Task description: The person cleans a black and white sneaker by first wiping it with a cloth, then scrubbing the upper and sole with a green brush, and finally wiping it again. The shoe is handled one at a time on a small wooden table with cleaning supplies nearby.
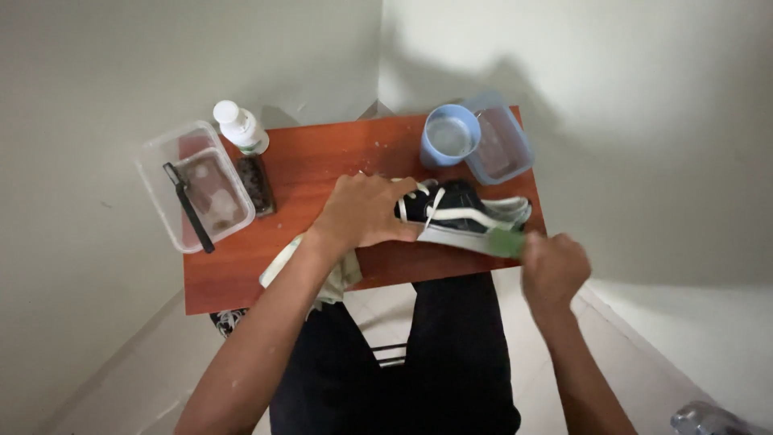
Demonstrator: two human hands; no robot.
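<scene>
A view from above shows a small reddish-brown wooden table (322, 161) set into the corner of a pale room, with a seated person's dark trousers below it.

The left hand (366, 211) lies palm down, fingers spread and curled over the toe end of a black canvas sneaker with white laces and a white side stripe (459, 211), pressing it against the table. The sneaker lies on its side at the front right of the table, its white sole facing the person.

The right hand (554, 270) is closed in a fist around a green brush-like tool (506, 242), whose blurred tip touches the sole near the heel.

Behind the sneaker stands a light blue plastic cup (448, 135) holding clear water. Just beside it, on the right, sits a clear, blue-tinted plastic box (501, 145); its contents cannot be made out.

At the table's left edge, a clear rectangular plastic tub (196, 184) hangs partly off the tabletop. A black-handled brush (189, 208) rests across it, and something pale lies inside. Near it stand a white plastic bottle with a white cap (240, 127) and a dark scrubbing block (256, 184).

A pale green cloth (318, 274) drapes over the front edge under the left forearm.
</scene>
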